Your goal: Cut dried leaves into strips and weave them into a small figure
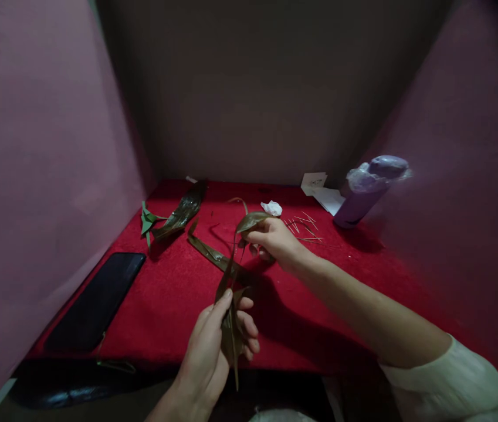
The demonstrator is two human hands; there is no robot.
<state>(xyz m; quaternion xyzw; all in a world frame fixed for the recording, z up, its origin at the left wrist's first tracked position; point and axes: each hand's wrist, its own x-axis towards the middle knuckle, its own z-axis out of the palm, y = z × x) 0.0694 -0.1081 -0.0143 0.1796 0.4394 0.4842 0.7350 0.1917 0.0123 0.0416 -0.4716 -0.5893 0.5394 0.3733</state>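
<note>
A long dark green leaf strip runs between both hands above a red cloth-covered table. My left hand is closed around the strip's lower end, thumb pressed on top, near the table's front edge. My right hand pinches the strip's upper end, where the leaf curls over the fingers. Another leaf strip lies flat on the cloth just left of my right hand.
A dark folded leaf and a small green leaf piece lie at the back left. A black phone rests at the left edge. Several thin sticks, a white scrap, papers and a purple bottle sit at the back right. Pink walls enclose the table.
</note>
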